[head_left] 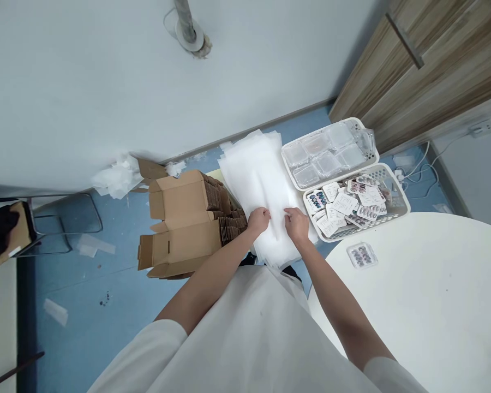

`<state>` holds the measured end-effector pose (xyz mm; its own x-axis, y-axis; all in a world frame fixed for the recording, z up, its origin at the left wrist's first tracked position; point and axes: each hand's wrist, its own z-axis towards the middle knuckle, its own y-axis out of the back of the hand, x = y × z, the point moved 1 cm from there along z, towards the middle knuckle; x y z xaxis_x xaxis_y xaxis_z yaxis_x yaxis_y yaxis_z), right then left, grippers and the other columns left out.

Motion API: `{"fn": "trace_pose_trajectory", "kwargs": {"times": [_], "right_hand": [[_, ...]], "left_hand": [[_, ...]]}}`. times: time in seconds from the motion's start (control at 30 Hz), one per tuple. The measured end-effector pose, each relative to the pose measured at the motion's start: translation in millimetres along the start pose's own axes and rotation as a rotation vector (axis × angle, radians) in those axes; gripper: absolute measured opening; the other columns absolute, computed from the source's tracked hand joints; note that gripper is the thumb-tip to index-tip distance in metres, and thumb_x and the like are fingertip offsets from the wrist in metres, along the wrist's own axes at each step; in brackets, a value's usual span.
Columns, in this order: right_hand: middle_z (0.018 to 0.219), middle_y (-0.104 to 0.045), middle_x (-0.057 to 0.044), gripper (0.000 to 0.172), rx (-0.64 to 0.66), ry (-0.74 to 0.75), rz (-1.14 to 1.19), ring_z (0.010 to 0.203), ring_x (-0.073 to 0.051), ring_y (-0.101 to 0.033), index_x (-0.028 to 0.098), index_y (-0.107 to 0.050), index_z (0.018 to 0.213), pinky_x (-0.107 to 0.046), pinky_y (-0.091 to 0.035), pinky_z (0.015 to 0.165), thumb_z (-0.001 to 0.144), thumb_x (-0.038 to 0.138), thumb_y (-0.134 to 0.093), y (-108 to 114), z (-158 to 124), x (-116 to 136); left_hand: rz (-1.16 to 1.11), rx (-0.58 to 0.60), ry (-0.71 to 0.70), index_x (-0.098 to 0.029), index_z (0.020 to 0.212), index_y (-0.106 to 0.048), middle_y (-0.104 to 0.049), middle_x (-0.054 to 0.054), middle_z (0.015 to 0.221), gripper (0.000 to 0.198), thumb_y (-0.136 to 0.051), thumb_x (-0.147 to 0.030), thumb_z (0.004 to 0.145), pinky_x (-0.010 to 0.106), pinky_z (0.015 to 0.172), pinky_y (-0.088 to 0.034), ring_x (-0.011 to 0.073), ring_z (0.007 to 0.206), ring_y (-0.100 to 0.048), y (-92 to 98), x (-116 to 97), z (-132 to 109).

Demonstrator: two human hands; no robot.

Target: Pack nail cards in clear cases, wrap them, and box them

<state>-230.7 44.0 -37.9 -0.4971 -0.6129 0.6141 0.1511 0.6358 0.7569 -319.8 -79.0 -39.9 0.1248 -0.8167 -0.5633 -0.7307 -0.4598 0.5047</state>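
Reading left to right, clock centred on the white sheet stack (256, 169). At 9 o'clock: folded cardboard boxes (188, 240), just beside the stack, flaps sticking out under the left forearm (213, 278). Elbow drop could catch a flap and tip the row.

Left hand (259, 220) at 7 o'clock on the sheets, fingers curled narrow. Stack itself sits between boxes and baskets, edges fanned at 11 to 12. Sheets look thin and slick, so layers could cling and come up double, or slide toward the blue floor (123, 295).

Right hand (297, 224) at 5 o'clock, also curled narrow. Fingertips are too small here to tell whether either hand pinches a sheet.

Upper basket (339, 173) at 2 o'clock, clear cases (326, 164) inside; lower basket (397, 199) at 3, heaped with loose cards (345, 203). Sideways pull could snag a rim and spill cards.

At 4: lone clear case (362, 255) near the round table's (433, 311) edge. Right elbow swing could knock it off.
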Motion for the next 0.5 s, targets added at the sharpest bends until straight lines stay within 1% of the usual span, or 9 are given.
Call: {"fn": "trace_pose_trajectory", "kwargs": {"times": [0.07, 0.17, 0.23, 0.33, 0.5], "right_hand": [[0.107, -0.058, -0.009, 0.037, -0.042, 0.026, -0.034, 0.093, -0.022, -0.057, 0.018, -0.059, 0.105, -0.037, -0.043, 0.081, 0.078, 0.008, -0.035, 2.7, -0.4, 0.8], [0.121, -0.051, -0.011, 0.045, -0.057, 0.099, -0.092, 0.105, -0.024, -0.052, 0.018, -0.057, 0.110, -0.038, -0.041, 0.086, 0.076, 0.003, -0.032, 8.3, -4.5, 6.1], [0.126, -0.049, -0.011, 0.047, -0.046, 0.127, -0.144, 0.108, -0.026, -0.050, 0.018, -0.055, 0.114, -0.043, -0.039, 0.089, 0.075, 0.002, -0.033, 13.2, -9.9, 12.9], [0.130, -0.045, -0.009, 0.051, -0.061, 0.156, -0.207, 0.110, -0.028, -0.048, 0.020, -0.047, 0.122, -0.047, -0.037, 0.091, 0.076, 0.003, -0.033, 23.1, -21.9, 26.8], [0.137, -0.037, -0.009, 0.063, -0.191, 0.190, -0.242, 0.122, -0.024, -0.039, 0.018, -0.033, 0.133, -0.043, -0.038, 0.094, 0.073, -0.001, -0.031, 44.4, -55.3, 47.7]], "left_hand": [[-0.057, -0.019, 0.007, -0.016, 0.103, -0.055, -0.063, 0.009, 0.099, 0.027, -0.041, -0.029, 0.084, 0.028, 0.072, -0.044, 0.0180, 0.084, -0.060, 0.5, 0.1, -4.0], [-0.159, -0.028, -0.014, -0.017, 0.121, -0.042, -0.055, 0.012, 0.117, 0.043, -0.046, -0.034, 0.082, 0.029, 0.077, -0.043, 0.0200, 0.098, -0.055, -1.3, -0.2, -12.6], [-0.229, 0.005, -0.053, -0.018, 0.125, -0.038, -0.048, 0.013, 0.125, 0.049, -0.049, -0.036, 0.081, 0.029, 0.080, -0.043, 0.0205, 0.102, -0.054, -2.8, -0.3, -20.6], [-0.290, 0.061, -0.124, -0.018, 0.127, -0.035, -0.041, 0.014, 0.132, 0.055, -0.052, -0.038, 0.079, 0.029, 0.083, -0.042, 0.0209, 0.105, -0.053, -2.0, 1.0, -35.3], [-0.278, 0.085, -0.237, -0.017, 0.127, -0.035, -0.035, 0.015, 0.135, 0.058, -0.054, -0.038, 0.077, 0.030, 0.090, -0.038, 0.0231, 0.113, -0.047, 6.8, 9.9, -59.2]]}}
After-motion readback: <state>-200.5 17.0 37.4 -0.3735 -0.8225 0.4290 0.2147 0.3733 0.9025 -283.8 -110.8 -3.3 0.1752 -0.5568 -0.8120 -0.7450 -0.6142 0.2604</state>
